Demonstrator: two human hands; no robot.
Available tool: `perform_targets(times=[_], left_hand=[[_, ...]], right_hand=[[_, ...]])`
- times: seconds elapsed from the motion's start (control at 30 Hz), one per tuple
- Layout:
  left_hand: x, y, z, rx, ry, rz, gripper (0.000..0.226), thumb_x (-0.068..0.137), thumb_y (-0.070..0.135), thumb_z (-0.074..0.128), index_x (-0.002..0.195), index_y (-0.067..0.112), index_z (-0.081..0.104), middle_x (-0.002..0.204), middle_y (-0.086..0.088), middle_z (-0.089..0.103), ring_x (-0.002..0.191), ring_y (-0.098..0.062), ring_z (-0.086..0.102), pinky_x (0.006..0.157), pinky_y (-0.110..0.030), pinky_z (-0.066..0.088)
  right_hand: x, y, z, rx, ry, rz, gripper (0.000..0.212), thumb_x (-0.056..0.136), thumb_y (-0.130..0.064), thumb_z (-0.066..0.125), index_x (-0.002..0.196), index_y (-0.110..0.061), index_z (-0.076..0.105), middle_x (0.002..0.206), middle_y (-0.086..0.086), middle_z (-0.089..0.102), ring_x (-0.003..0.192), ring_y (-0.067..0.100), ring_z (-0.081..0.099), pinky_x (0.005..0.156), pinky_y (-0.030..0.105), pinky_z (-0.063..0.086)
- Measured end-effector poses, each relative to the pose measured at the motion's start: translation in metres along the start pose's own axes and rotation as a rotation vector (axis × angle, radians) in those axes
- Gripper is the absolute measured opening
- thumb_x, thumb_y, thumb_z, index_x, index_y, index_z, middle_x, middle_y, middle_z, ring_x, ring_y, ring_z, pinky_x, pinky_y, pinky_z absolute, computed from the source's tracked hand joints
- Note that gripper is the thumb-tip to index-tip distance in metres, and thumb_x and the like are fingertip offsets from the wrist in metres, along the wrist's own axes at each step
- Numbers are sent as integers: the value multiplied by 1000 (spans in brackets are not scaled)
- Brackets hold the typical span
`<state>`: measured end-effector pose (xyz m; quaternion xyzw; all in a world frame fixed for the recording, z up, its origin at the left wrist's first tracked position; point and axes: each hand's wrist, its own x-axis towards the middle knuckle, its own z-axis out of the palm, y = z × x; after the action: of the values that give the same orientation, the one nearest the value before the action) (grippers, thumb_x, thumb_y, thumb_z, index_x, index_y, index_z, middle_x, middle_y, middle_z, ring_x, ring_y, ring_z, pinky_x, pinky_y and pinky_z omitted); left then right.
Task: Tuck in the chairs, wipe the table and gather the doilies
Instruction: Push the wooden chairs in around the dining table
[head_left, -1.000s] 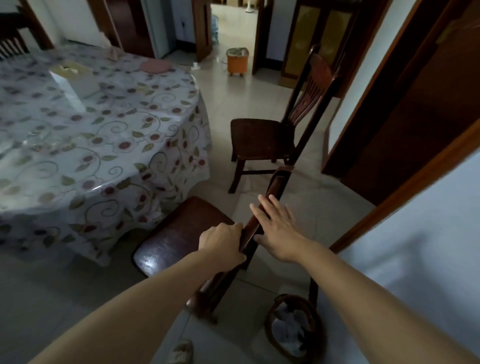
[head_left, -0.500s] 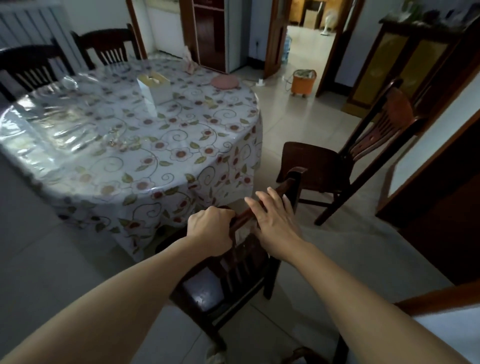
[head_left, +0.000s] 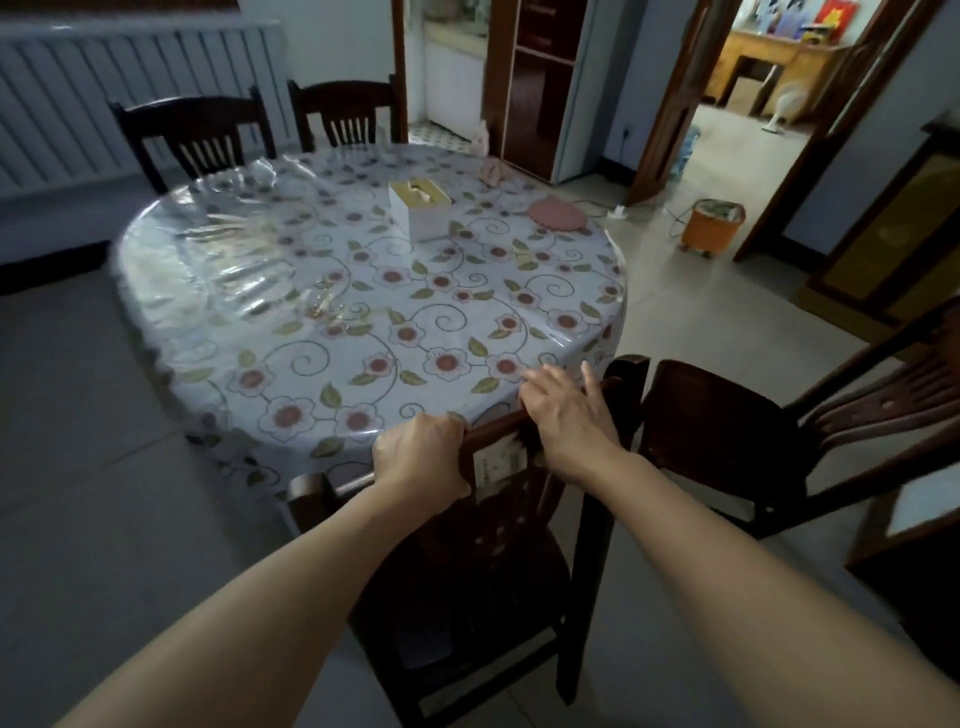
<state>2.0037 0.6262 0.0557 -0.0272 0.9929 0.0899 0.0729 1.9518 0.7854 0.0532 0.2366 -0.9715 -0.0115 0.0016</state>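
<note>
So the person's standing behind the near chair (head_left: 483, 525), which sits at the front edge of the round bench (head_left: 171, 270), its top rail just about at the tablecloth's (head_left: 363, 322) rim. Left hand (head_left: 423, 462) has its fingers curled right around the top rail, a proper grip. Right hand (head_left: 569, 415) lies flatter on the rail with fingers mostly straight, more pressing than gripping.

What could go sideways, I reckon: the grip is lopsided, so a shove could swing the chair and knock its right post into the second chair (head_left: 727, 431), which stands just beside it and isn't tucked in at all. Also the cloth has a clear plastic cover hanging over the edge. If the rail snags it, the whole cover might drag, and the tissue box (head_left: 421, 210) and pink doily (head_left: 556, 214) further back could slide with it. The right fingers are near the bench edge too, so a pinch seems possible.

Orientation: the chair faces the bench, backrest toward the person. The rail's long axis runs on a slant, low left to high right, roughly along the bench edge. The seat looks partly under already, though I can't tell how far.
</note>
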Motion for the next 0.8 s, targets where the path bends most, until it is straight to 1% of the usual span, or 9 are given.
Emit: perform_targets(times=[0.07,0.13,0.2,0.27,0.4,0.53,0.6,0.7,0.8], left_hand=[[14,-5,-3,7,37,-46,36,68,33,77,97,23,58,91,-2,61,87,-25,62,61,-31,39],[28,-12,-7,5,72,-96,35,67,32,77,96,23,60,89,-1,63,86,-24,62,62,-31,39],[45,-19,-14,-3,88,-139,35,66,32,78,95,23,61,89,0,64,87,-23,63,63,-31,39],[58,-26,-23,-11,75,-167,35,64,32,79,92,24,61,87,1,63,87,-22,63,63,-30,38],[85,-30,-35,-20,96,-244,32,64,28,80,89,26,59,76,5,52,82,-20,61,64,-30,37],[105,-28,-36,25,130,-295,35,65,32,80,92,24,58,80,5,55,85,-20,60,66,-31,36],[111,-27,-31,54,142,-296,36,65,34,79,91,24,56,88,5,61,86,-20,60,66,-31,35],[116,-27,-17,90,152,-291,32,67,34,76,87,23,52,93,7,61,87,-19,60,64,-29,33],[120,-27,0,123,122,-282,31,71,34,73,90,23,51,91,7,59,86,-21,62,62,-29,38]], right_hand=[[24,7,-2,11,-28,-52,37,76,-6,66,107,-21,51,118,0,56,120,21,47,110,38,23],[49,12,-7,11,-53,-124,34,69,-18,76,91,-22,50,100,-3,59,101,19,55,90,33,37],[76,15,-14,6,-87,-208,42,65,-28,81,90,-24,47,97,-3,59,95,20,57,76,31,38],[97,17,-19,-3,-106,-278,45,66,-34,82,97,-25,49,99,-1,60,95,21,59,70,30,34],[140,28,-19,6,-118,-405,46,65,-40,81,89,-23,45,95,-1,60,91,23,59,66,32,35],[168,39,-13,25,-109,-495,46,67,-42,79,90,-21,45,92,-1,60,88,24,59,65,32,34],[176,41,-8,38,-90,-531,46,67,-41,78,95,-19,49,94,-2,60,88,23,59,67,34,40],[181,41,5,69,-107,-546,47,69,-38,78,105,-20,53,100,-3,59,92,22,58,74,36,47],[181,42,20,70,-85,-571,45,71,-32,76,105,-18,51,103,-3,57,98,22,55,70,34,43]])
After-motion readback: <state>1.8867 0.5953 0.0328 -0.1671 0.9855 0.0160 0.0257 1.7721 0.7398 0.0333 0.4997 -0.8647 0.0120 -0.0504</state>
